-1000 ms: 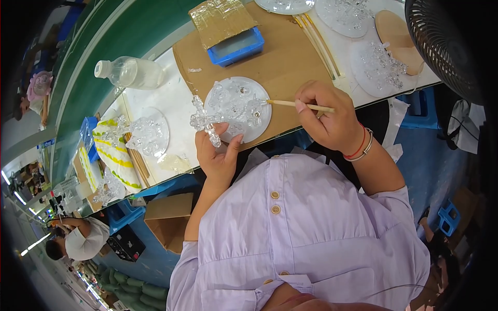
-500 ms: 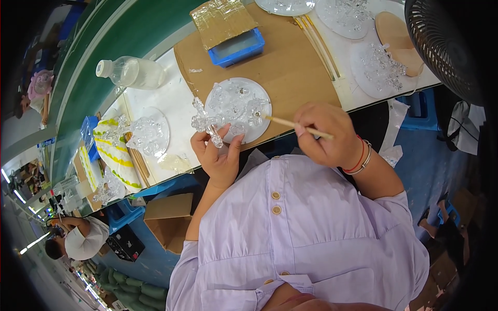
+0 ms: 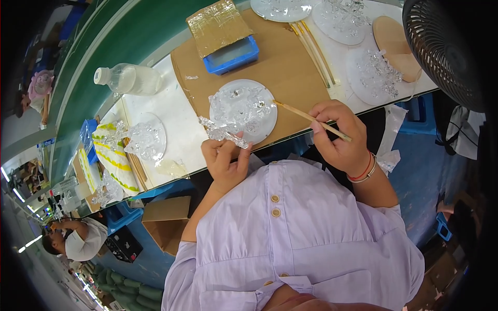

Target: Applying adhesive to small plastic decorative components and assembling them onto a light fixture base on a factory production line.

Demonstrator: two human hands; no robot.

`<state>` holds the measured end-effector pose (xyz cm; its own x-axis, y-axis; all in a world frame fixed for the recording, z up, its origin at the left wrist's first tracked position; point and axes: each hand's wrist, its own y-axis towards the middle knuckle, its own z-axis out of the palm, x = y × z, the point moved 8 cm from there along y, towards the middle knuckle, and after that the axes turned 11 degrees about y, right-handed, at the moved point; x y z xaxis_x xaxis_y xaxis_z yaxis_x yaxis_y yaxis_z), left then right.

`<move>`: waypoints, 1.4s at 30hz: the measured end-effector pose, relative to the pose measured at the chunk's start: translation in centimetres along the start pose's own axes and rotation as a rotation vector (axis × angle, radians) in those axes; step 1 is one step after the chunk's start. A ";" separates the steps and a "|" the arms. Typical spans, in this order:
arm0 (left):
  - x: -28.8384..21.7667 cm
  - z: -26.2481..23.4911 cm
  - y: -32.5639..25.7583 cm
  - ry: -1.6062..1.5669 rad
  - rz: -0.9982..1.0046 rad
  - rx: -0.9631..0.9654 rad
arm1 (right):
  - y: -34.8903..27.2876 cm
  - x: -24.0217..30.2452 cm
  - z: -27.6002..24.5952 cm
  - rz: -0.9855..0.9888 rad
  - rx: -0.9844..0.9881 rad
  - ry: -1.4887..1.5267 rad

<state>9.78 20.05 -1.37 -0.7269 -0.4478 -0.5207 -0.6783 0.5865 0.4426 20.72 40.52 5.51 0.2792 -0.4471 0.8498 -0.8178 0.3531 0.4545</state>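
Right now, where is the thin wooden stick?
In the head view, the wooden stick is in the right hand, its tip at the round clear plate.

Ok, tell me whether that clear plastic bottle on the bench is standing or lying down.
Lying down. The clear plastic bottle rests on its side on the white bench top, its white cap pointing left.

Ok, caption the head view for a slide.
Left hand holds a clear glass piece; right hand holds a thin wooden stick above a round glass plate.
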 end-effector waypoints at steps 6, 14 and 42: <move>1.8 -3.1 1.1 -0.128 0.080 -0.266 | 0.5 -0.4 0.9 -0.022 0.038 -0.005; 1.4 -4.0 3.8 0.001 0.195 -0.149 | 0.7 0.0 0.7 -0.004 0.019 -0.023; -1.2 -4.5 5.3 -0.095 0.296 -0.011 | -0.1 0.2 2.2 0.071 0.105 0.084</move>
<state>6.54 20.69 4.85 -0.8802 -0.1931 -0.4336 -0.4401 0.6741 0.5932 19.72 38.59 5.03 0.2563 -0.3520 0.9002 -0.8837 0.2920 0.3657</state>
